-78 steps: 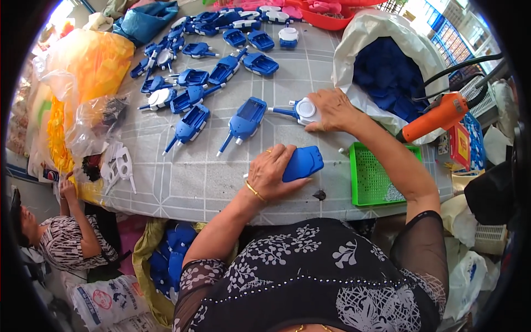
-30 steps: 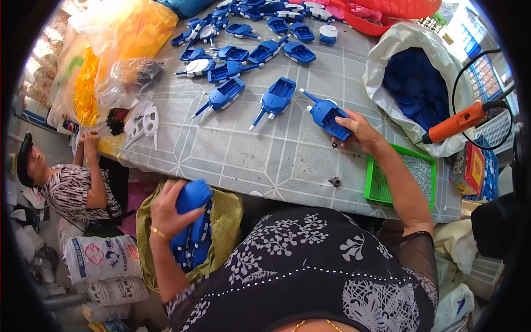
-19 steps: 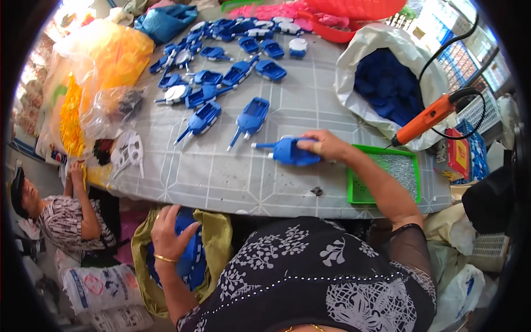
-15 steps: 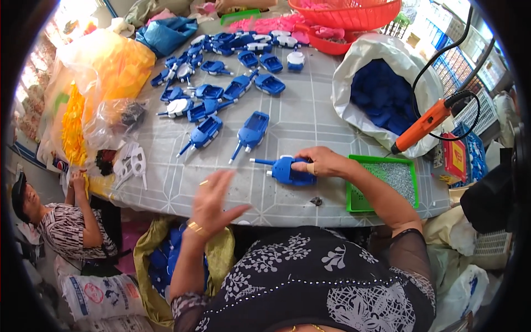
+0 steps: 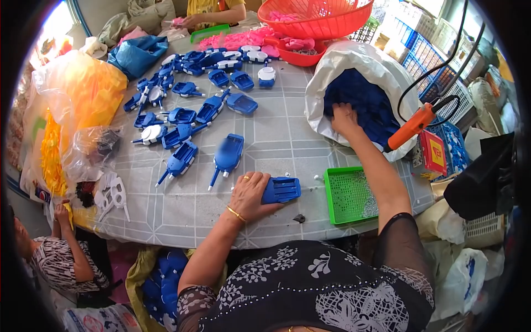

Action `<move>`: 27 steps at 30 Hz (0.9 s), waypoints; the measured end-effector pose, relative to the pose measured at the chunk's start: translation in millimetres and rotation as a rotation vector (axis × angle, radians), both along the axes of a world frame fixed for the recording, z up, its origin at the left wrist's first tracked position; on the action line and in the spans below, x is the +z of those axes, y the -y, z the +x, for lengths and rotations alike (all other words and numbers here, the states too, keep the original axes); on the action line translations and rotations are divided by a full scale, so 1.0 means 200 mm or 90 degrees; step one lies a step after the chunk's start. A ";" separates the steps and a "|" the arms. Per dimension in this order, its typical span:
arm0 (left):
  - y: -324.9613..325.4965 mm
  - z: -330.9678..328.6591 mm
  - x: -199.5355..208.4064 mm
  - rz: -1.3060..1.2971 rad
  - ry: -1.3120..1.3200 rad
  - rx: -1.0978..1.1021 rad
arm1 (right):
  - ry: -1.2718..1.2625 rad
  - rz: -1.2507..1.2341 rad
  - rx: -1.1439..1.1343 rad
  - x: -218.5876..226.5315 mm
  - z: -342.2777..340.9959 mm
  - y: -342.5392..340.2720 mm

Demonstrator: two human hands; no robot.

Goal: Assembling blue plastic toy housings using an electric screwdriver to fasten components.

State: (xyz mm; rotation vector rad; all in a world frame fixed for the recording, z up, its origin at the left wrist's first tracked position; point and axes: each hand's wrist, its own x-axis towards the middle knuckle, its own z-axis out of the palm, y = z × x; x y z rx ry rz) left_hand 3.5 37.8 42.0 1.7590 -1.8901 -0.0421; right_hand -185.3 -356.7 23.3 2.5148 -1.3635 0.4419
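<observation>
My left hand [image 5: 251, 193] is closed around the left end of a blue plastic toy body [image 5: 283, 190] lying on the table, its hollow, slotted side facing up. At the mouth of a white sack [image 5: 318, 88], my right hand [image 5: 345, 118] reaches in among dark blue plastic pieces [image 5: 368, 97]. Its fingertips are lost among them, so what they hold cannot be made out. Just beyond my left hand lies another blue toy body [image 5: 228, 155] with a thin barrel, and a similar blue toy [image 5: 180, 161] sits left of it.
An orange electric screwdriver [image 5: 410, 127] hangs by its cord before the sack. A green tray [image 5: 343, 205] of small metal screws stands at the right. Several blue toys [image 5: 210, 108] spread across the far left. A person [image 5: 69, 257] sits at the left; another person's hands [image 5: 191, 21] are at the far side.
My right hand has left the blue toy body and moved up right into the sack. My left hand has come down onto the toy body, which now shows its hollow side.
</observation>
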 end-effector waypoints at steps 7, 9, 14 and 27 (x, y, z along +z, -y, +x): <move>-0.01 0.01 0.01 0.005 -0.044 0.014 | -0.008 0.208 0.002 0.12 -0.12 -0.02; -0.02 0.01 -0.01 -0.012 -0.049 0.017 | 0.097 0.158 0.063 0.14 -0.16 -0.07; -0.01 0.01 0.01 -0.004 -0.051 0.002 | 0.255 0.179 0.221 0.11 -0.30 0.04; 0.05 0.04 -0.09 -0.145 -0.090 -0.009 | 0.276 0.746 0.659 0.25 0.26 -1.04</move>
